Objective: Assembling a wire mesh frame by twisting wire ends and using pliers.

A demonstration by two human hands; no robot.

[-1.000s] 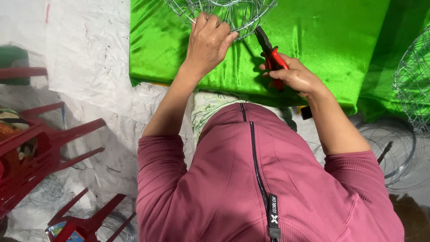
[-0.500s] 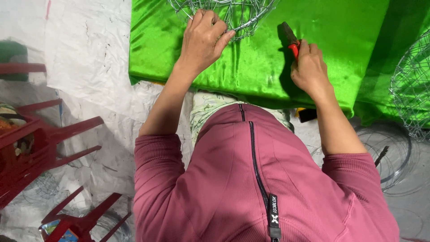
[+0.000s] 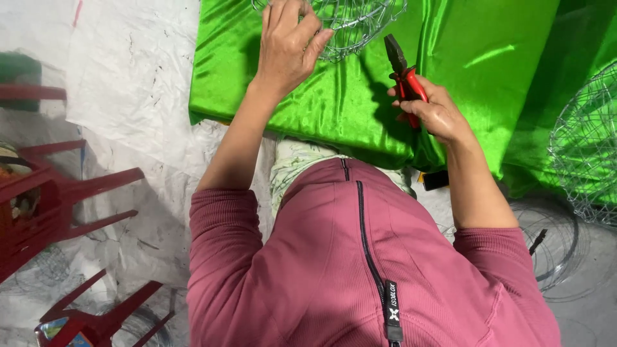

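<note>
The left hand reaches to the far edge of the view and grasps the rim of a round wire basket, fingers curled over the thin wires and thumb pressed against the frame. The basket lies on a shiny green cloth that covers the far half of the scene; only its near part shows, the rest is cut off by the top edge. To the right of it, the right hand is clenched around the red handles of a pair of pliers. The dark nose of the pliers points away from the person, toward the far side, just beside the basket but apart from it, and appears shut. Both arms wear pink sleeves pushed up, and a pink zipped top fills the near middle of the view.

At the far right, a second wire basket rests on the cloth, partly out of view. Near it, loose coils of wire lie on the grey floor. On the left, over a white floor sheet, stand the legs of overturned red plastic stools.
</note>
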